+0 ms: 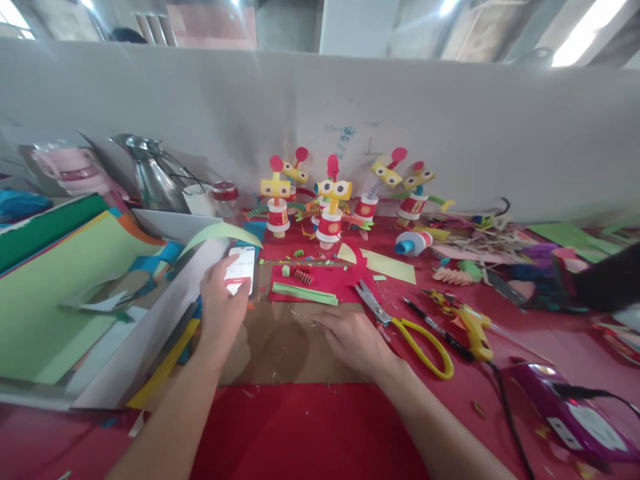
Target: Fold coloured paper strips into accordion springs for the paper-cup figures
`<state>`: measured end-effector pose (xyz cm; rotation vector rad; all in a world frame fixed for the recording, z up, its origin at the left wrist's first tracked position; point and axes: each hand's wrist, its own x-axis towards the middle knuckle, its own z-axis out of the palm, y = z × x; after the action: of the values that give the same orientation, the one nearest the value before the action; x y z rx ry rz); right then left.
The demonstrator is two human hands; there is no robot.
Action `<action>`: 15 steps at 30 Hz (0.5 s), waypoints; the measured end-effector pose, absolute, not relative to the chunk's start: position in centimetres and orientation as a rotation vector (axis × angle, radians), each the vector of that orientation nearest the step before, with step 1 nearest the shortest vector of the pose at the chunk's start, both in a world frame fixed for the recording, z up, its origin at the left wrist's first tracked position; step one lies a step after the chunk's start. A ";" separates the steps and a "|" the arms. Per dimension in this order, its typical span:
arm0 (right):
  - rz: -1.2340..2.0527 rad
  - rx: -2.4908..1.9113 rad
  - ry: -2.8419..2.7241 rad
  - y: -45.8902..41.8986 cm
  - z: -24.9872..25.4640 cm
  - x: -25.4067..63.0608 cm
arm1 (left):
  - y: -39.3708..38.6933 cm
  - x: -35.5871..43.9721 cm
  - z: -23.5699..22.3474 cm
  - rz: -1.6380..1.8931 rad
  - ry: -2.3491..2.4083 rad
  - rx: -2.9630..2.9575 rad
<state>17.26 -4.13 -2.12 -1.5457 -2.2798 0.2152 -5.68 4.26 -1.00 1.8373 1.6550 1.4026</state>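
Note:
My left hand [225, 293] is closed around the lower left part of a phone [246, 263] with a lit screen; its thumb is near the bottom of the screen. Resting on a brown cardboard sheet [280, 353], my right hand [353, 337] is empty, its fingers stretched out to the left. Just beyond the fingertips lie light green paper strips [305, 294] on red paper [350, 277]. A folded red paper spring [303, 274] lies behind the strips. Yellow-handled scissors [425, 343] are right of my right hand, blades partly apart.
Several paper-cup robot figures [329, 223] stand along the grey partition [210, 120], and one cup [414, 243] lies on its side. To the right are a pen [425, 317], a yellow glue gun [475, 330] and a purple corded device [575, 413]. A box of coloured paper [145, 333] fills the left.

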 end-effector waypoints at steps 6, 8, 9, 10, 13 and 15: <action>0.042 -1.853 -1.873 -3.0 -3.2 18.4 | 4.6 -4.9 -1.8 0.964 1.574 2.226; -0.010 -1.889 -1.857 -2.6 -3.5 18.8 | 4.3 -4.3 -2.1 0.914 1.531 2.365; -0.015 -1.888 -1.874 -2.4 -3.6 19.0 | 4.2 -4.1 -2.3 0.904 1.504 2.410; -0.009 -1.879 -1.891 -2.3 -3.7 19.1 | 4.1 -3.9 -2.4 0.899 1.484 2.434; 0.002 -1.831 -1.914 -2.2 -3.7 19.2 | 3.9 -3.7 -2.7 0.910 1.447 2.417; 0.019 -1.794 -1.895 -2.3 -3.6 19.1 | 3.7 -3.6 -2.7 0.923 1.433 2.349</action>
<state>19.07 -2.28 -3.58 -1.7943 -1.8953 0.0190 -3.60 3.73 -2.71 2.3486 1.4330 0.9233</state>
